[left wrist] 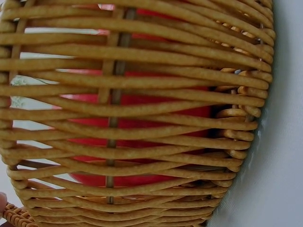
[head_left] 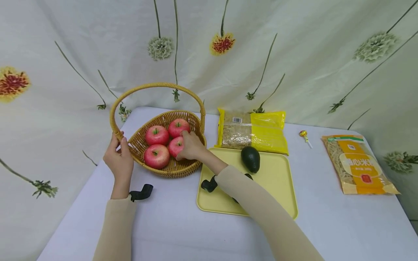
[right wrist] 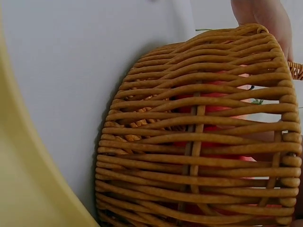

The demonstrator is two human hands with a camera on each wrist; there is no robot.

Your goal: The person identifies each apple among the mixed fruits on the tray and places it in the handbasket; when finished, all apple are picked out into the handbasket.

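Red apples (head_left: 157, 156) lie in a wicker basket (head_left: 176, 173) with a tall arched handle (head_left: 158, 85). At its left side, my left hand (head_left: 120, 159) grips the foot of the handle between thumb and fingers. My right hand (head_left: 192, 146) reaches in over the right rim and grips the front right apple (head_left: 175, 146), partly covering it. Both wrist views look at the basket's woven wall from outside, with red showing through the gaps. In the left wrist view a fingertip (left wrist: 2, 202) sits by the handle.
A yellow tray (head_left: 277, 195) holds an avocado (head_left: 250, 159) and dark objects partly under my right forearm. Behind it lies a yellow noodle bag (head_left: 269, 132). Farther right are a lollipop (head_left: 304, 135) and an orange noodle bag (head_left: 360, 165). A patterned cloth hangs behind the table.
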